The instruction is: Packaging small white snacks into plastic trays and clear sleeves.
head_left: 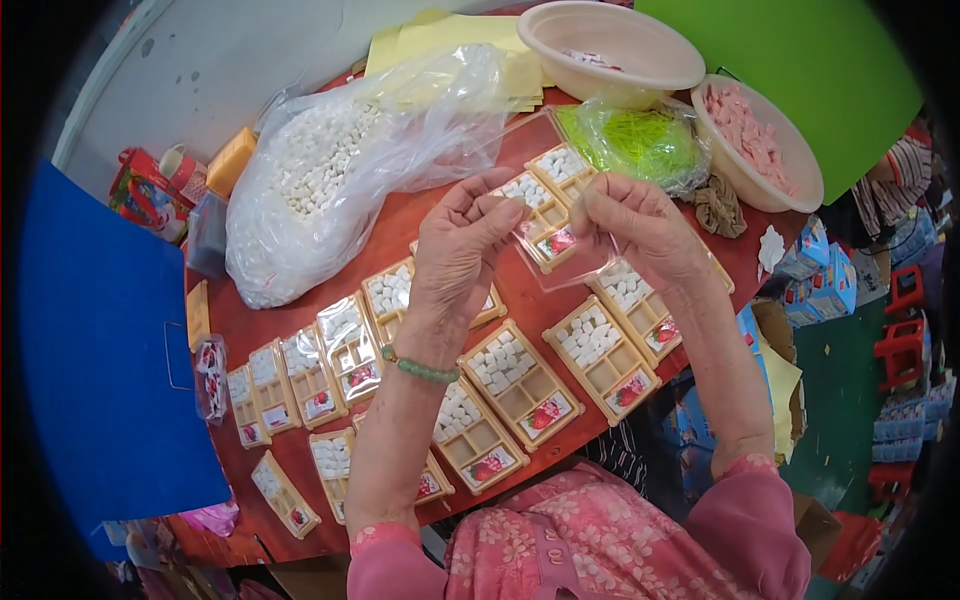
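Note:
My left hand [462,240], with a green bead bracelet on its wrist, pinches one edge of a clear plastic cover [578,272]. The opposite side of that cover is between the fingers of my right hand [642,232]. Through the clear plastic, trays holding white pieces show behind and below it. Several light wooden-coloured trays [515,402] stand in rows on the table, each divided into compartments. Small white pieces [590,338] fill the large compartment, and a strawberry-printed card [546,413] lies in a smaller one. My forearms hide some trays.
On the red table [235,320], a clear bag of white pieces [325,160] lies at the far left by yellow sheets [395,58]. Far right are a pale bowl [640,85], a bowl of pink pieces [805,180] and a bag of green strands [640,145]. A blue panel [100,370] borders the left.

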### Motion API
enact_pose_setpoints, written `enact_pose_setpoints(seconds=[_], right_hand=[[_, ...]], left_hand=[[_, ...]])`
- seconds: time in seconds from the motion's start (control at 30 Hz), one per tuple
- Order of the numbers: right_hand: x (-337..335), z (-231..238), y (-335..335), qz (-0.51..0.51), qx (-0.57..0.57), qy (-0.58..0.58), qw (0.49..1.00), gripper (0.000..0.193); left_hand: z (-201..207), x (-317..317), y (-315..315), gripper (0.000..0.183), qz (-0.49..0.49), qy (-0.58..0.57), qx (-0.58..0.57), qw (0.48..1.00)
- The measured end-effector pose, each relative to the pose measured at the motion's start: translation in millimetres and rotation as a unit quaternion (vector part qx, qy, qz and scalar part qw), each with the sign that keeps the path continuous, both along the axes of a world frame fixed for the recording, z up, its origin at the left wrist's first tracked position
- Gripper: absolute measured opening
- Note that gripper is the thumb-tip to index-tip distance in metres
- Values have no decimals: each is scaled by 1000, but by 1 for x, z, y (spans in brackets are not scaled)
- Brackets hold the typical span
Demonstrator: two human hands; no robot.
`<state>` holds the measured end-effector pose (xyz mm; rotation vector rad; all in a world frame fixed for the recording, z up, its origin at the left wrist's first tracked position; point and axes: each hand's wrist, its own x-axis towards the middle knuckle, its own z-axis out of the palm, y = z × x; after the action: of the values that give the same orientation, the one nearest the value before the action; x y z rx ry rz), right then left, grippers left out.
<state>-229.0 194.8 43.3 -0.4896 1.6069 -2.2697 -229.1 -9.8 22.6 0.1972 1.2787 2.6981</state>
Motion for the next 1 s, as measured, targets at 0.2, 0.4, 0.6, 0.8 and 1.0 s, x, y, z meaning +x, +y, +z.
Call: enact_pose_setpoints(seconds=[0.2,0.4,0.6,0.8,1.0], right_hand=[[-5,3,-2,-31,64,-23,997,7],[-12,-9,1,-32,51,14,998,9],[-23,-9,3,-52,100,6,994,14],[-41,-35,1,-133,203,43,969,24],[-62,-69,5,-158,367,97,912,23]], left_hand=[[-4,-1,-1,40,-8,2,-47,999],[-2,1,0,42,-51,-11,-41,998],[-7,-5,11,43,-3,-42,-43,998],[-34,-18,17,53,81,-94,-135,983],[-57,-30,25,50,165,-51,-301,938]])
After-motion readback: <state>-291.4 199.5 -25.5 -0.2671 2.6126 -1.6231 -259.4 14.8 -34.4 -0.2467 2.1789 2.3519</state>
